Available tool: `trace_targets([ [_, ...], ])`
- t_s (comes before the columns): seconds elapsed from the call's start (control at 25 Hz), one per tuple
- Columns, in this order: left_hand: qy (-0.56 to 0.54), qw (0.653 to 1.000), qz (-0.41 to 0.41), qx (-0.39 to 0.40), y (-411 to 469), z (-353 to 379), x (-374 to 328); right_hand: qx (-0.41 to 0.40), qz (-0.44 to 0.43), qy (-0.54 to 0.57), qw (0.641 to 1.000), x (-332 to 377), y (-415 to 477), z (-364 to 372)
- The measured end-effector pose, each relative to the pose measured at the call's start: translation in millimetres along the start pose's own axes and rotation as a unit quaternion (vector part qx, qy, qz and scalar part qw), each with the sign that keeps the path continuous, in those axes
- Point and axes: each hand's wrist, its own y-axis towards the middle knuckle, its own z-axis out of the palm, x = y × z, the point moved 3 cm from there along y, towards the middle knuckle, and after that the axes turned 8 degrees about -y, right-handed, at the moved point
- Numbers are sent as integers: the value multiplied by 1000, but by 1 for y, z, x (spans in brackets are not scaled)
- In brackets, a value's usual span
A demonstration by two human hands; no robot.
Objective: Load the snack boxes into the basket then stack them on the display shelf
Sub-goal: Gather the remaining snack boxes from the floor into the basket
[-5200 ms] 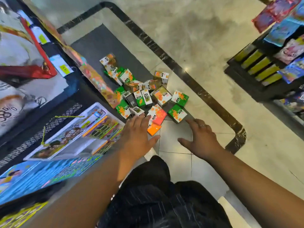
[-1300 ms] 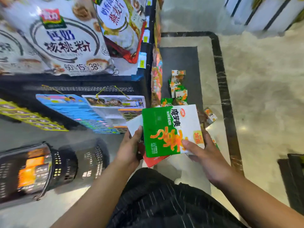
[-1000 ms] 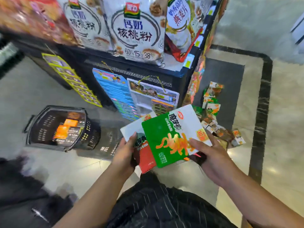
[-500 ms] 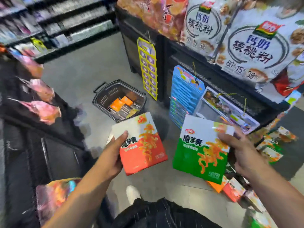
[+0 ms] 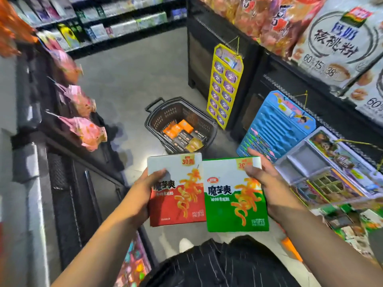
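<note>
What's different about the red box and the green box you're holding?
The red box has a red lower half; the green box has a green one. The left hand holds the red box, the right hand the green box. Both are white on top, with orange curly snacks pictured and the same black lettering.

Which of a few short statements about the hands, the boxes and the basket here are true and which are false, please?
1. The left hand holds the red snack box. True.
2. The right hand holds a blue box. False: it holds the green snack box.
3. The shopping basket on the floor is empty. False: orange and dark boxes lie inside it.
4. The two held boxes are side by side, printed faces towards the camera. True.
</note>
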Motion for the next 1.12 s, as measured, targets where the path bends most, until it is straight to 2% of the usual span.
trace_targets([
  [0.24,-12,999,34,-31,38,-15,-48,5,-6,-53,999,24,61,46],
  [0.44,6,996,76,-49,92,-25,-94,39,-7,-45,998,39,138,77],
  [0.64,73,980,144,-119,178,-24,-148,39,-10,-147,988,55,250,92],
  [0.84,145,969,124,-159,259,-14,-193,16,2,-292,956,67,368,83],
  [0.96,173,964,98,-175,304,-7,-210,16,52,-297,953,66,427,80],
  [1.12,230,956,73,-167,363,-5,-222,-23,87,-333,939,42,490,77],
])
